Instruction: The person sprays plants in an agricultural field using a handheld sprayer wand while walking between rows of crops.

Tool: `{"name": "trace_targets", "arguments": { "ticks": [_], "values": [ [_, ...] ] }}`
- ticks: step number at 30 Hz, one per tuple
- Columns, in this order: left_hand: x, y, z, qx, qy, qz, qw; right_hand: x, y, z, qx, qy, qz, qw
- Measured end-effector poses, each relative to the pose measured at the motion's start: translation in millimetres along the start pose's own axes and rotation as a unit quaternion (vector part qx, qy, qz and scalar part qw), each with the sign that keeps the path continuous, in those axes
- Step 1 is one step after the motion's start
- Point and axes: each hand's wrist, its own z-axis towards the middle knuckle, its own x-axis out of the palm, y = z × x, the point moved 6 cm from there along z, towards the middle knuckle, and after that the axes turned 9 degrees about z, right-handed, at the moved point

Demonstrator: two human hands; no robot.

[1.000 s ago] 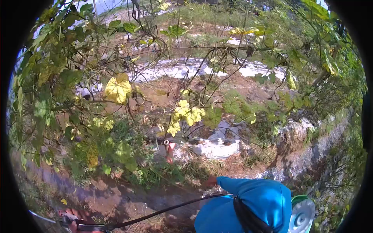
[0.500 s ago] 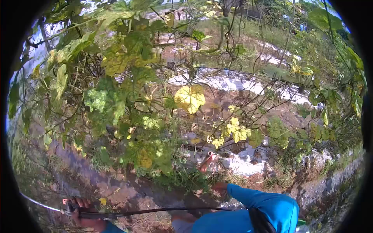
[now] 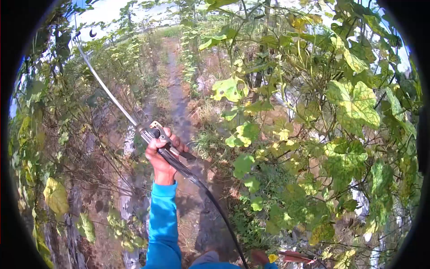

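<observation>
My left hand point(image 3: 164, 157) is wrapped round the black grip of a spray wand point(image 3: 169, 157), with its metal trigger lever under my fingers. The long silver tube points up and left to a curved nozzle end. A black hose point(image 3: 219, 210) runs from the grip down toward my body. At the bottom edge, my right hand point(image 3: 260, 257) shows only in part, and its fingers cannot be made out. Close to it are a small yellow flower point(image 3: 273, 258) and a reddish tapered object point(image 3: 296, 257); whether my hand holds that object cannot be seen.
Climbing vines with yellowing leaves point(image 3: 354, 107) fill the right side. More vines and dry stems point(image 3: 89, 148) stand on the left. Between them a narrow dirt path point(image 3: 177, 98) runs away from me. Pale ground sheeting shows along the rows.
The view has swung from the vine wall to face along the path. My left hand has risen from the lower left toward the middle, and the wand now points upward.
</observation>
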Motion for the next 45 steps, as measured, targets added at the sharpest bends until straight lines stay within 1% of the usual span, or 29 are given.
{"name": "trace_targets", "arguments": {
  "ticks": [2, 3, 5, 6, 8, 9, 11, 12, 13, 14, 15, 16, 17, 18, 19, 20, 22, 24, 26, 28, 31, 34, 35, 39, 40, 42, 43, 44, 45],
  "values": [
    [-39.0, -4.9, 16.5, 0.016, -0.128, 0.114, 0.985, 28.0, 47.2, 26.5, 0.150, -0.041, 0.139, 0.978],
    [-66.0, -5.2, 24.8, 0.024, -0.140, 0.116, 0.983, 29.4, 49.9, 49.7, 0.074, 0.004, -0.045, 0.996],
    [-101.5, -9.3, 31.2, 0.042, -0.186, 0.130, 0.973, 57.6, 79.7, 66.0, 0.181, -0.073, 0.033, 0.980],
    [-117.1, -13.7, 33.1, 0.033, -0.200, 0.141, 0.969, 75.1, 93.4, 74.1, 0.188, -0.067, 0.029, 0.980],
    [-137.7, -31.9, 33.9, 0.098, -0.269, 0.225, 0.931, 103.7, 119.9, 96.6, 0.113, -0.069, 0.090, 0.987],
    [-152.4, -42.1, 36.0, 0.116, -0.268, 0.276, 0.916, 111.5, 125.7, 111.8, 0.119, -0.063, 0.087, 0.987],
    [-173.4, -66.4, 38.0, 0.139, -0.278, 0.329, 0.892, 112.7, 116.2, 148.4, 0.211, -0.024, 0.037, 0.977],
    [-178.7, -84.2, 35.5, 0.137, -0.305, 0.393, 0.857, 125.5, 123.2, 158.2, 0.219, -0.013, 0.030, 0.975],
    [-184.9, -101.4, 33.4, 0.134, -0.332, 0.454, 0.816, 135.1, 141.9, 171.6, 0.184, -0.047, -0.028, 0.981],
    [-200.7, -116.1, 31.9, 0.139, -0.344, 0.457, 0.808, 142.3, 158.9, 183.6, 0.145, -0.080, -0.085, 0.982],
    [-210.9, -138.0, 29.9, 0.198, -0.346, 0.590, 0.702, 155.3, 171.6, 189.4, 0.203, -0.104, -0.046, 0.973],
    [-203.1, -157.3, 30.0, 0.246, -0.336, 0.705, 0.574, 164.0, 181.5, 196.4, 0.207, -0.094, -0.052, 0.972],
    [-216.5, -168.6, 30.6, 0.173, -0.379, 0.698, 0.583, 172.7, 194.2, 203.2, 0.181, -0.086, -0.045, 0.979],
    [-207.4, -180.4, 28.8, 0.173, -0.383, 0.702, 0.575, 178.1, 204.7, 210.5, 0.154, -0.079, -0.036, 0.984],
    [-191.8, -191.0, 28.1, 0.189, -0.375, 0.728, 0.542, 185.1, 212.1, 223.7, 0.100, 0.002, -0.062, 0.993],
    [-176.7, -199.7, 28.3, 0.205, -0.367, 0.752, 0.507, 184.6, 211.9, 233.3, 0.103, 0.011, -0.064, 0.993],
    [-173.8, -210.0, 26.3, 0.197, -0.391, 0.742, 0.507, 185.5, 219.8, 242.8, 0.194, -0.059, -0.114, 0.973],
    [-184.0, -218.8, 23.5, 0.184, -0.414, 0.768, 0.453, 187.5, 207.8, 274.0, -0.033, 0.050, -0.230, 0.971],
    [-186.4, -226.5, 23.4, 0.172, -0.440, 0.766, 0.436, 211.9, 232.8, 263.4, 0.191, -0.036, -0.104, 0.975],
    [-202.7, -232.9, 24.0, 0.153, -0.457, 0.790, 0.380, 221.0, 229.3, 274.5, 0.206, -0.032, -0.071, 0.976],
    [-212.6, -241.9, 26.4, 0.191, -0.441, 0.805, 0.348, 242.6, 237.6, 303.5, 0.204, 0.006, -0.116, 0.972],
    [-229.6, -247.8, 33.5, 0.194, -0.452, 0.805, 0.332, 263.0, 241.5, 335.2, 0.189, 0.044, -0.115, 0.974],
    [-234.2, -250.1, 36.3, 0.201, -0.453, 0.808, 0.319, 271.8, 245.9, 349.6, 0.143, 0.055, -0.136, 0.979],
    [-243.5, -262.9, 56.1, 0.218, -0.457, 0.810, 0.295, 295.5, 252.4, 401.9, 0.164, 0.099, -0.102, 0.976],
    [-247.7, -266.1, 63.1, 0.197, -0.476, 0.816, 0.261, 296.8, 250.4, 419.9, 0.169, 0.110, -0.102, 0.974],
    [-264.0, -269.6, 81.1, 0.228, -0.500, 0.783, 0.292, 294.5, 254.6, 443.7, 0.175, 0.114, -0.102, 0.973],
    [-282.2, -271.3, 91.5, 0.222, -0.510, 0.768, 0.319, 297.4, 262.0, 456.6, 0.170, 0.113, -0.078, 0.976],
    [-302.2, -270.1, 103.5, 0.251, -0.498, 0.742, 0.373, 301.6, 269.9, 470.1, 0.163, 0.112, -0.053, 0.979],
    [-314.8, -266.2, 117.4, 0.232, -0.478, 0.751, 0.392, 301.9, 275.8, 482.1, 0.163, 0.109, -0.052, 0.979]
  ]
}}
